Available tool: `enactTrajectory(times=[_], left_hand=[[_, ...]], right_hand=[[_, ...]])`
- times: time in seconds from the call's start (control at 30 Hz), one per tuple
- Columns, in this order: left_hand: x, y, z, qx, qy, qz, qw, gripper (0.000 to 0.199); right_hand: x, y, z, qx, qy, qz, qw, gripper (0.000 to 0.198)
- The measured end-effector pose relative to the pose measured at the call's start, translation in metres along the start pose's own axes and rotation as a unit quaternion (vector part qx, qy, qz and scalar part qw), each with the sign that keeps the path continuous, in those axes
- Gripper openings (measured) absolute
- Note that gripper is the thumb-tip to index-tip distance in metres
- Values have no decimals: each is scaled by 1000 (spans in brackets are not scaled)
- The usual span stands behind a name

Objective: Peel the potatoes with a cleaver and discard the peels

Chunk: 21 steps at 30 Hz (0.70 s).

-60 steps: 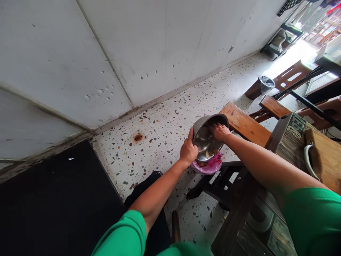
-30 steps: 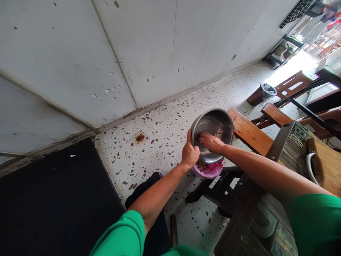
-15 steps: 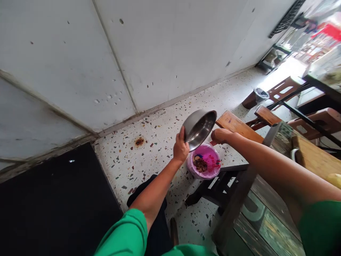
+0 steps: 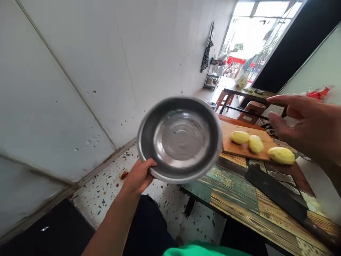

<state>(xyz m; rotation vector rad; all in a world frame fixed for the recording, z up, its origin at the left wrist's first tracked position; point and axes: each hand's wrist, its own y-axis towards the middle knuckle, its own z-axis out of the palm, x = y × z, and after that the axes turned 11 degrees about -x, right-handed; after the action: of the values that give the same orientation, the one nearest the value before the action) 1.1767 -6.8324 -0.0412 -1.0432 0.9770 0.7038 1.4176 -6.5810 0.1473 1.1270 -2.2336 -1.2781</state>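
My left hand (image 4: 140,176) grips the near left rim of a round steel bowl (image 4: 183,137), thumb over the edge. The bowl's shiny inside faces me, and I see no food in it. My right hand (image 4: 301,121) is raised above the right side of the table with its fingers apart, holding nothing; it is slightly blurred. Below and left of it, peeled potatoes lie on a wooden cutting board (image 4: 229,147): one potato (image 4: 239,137), a second potato (image 4: 256,144) and a third potato (image 4: 281,155) near its right end. A cleaver (image 4: 277,192) rests on the table in front of the board.
The plank-patterned table (image 4: 231,185) spans the lower right. A white wall (image 4: 106,53) rises on the left. Farther back stand another table (image 4: 247,93), brown stools (image 4: 252,110) and a lined bin (image 4: 211,105). A black panel (image 4: 48,227) fills the lower left corner.
The bowl has come up from over the pink bucket, its inside now towards me. My right hand has moved from beside the bucket to above the table. My view has lifted; the bucket is out of sight.
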Motion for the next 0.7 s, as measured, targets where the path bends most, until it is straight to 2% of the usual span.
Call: enactTrajectory(times=[0.07,0.1,0.13,0.17,0.23,0.27,0.33,0.4,0.53,0.63,0.7], left_hand=[[0,-36,18,92,-21,-63,994,36],[4,-51,26,129,-20,-80,988,38],[8,-64,34,156,-10,-82,984,40],[14,-75,41,177,3,-84,981,41],[25,-94,54,200,25,-90,975,42],[31,-103,60,205,35,-92,974,43],[41,-118,72,207,53,-97,972,42],[50,-129,83,199,61,-97,973,37],[61,-137,93,188,63,-97,975,23],[66,-128,82,186,81,-96,974,41],[69,-114,66,156,114,-52,980,56]], right_hand=[[-2,-25,-32,-17,47,14,999,41],[0,-41,-42,-6,82,2,997,36],[3,-59,-47,41,126,-37,990,35],[5,-77,-49,116,172,-81,975,39],[8,-111,-47,209,219,-165,939,64],[8,-124,-46,233,228,-202,924,76],[5,-142,-46,234,239,-208,919,75],[3,-149,-53,247,260,-197,913,58],[11,-143,-60,326,308,-215,867,34],[13,-135,-42,353,314,-211,856,28],[1,-123,-15,350,289,-155,878,26]])
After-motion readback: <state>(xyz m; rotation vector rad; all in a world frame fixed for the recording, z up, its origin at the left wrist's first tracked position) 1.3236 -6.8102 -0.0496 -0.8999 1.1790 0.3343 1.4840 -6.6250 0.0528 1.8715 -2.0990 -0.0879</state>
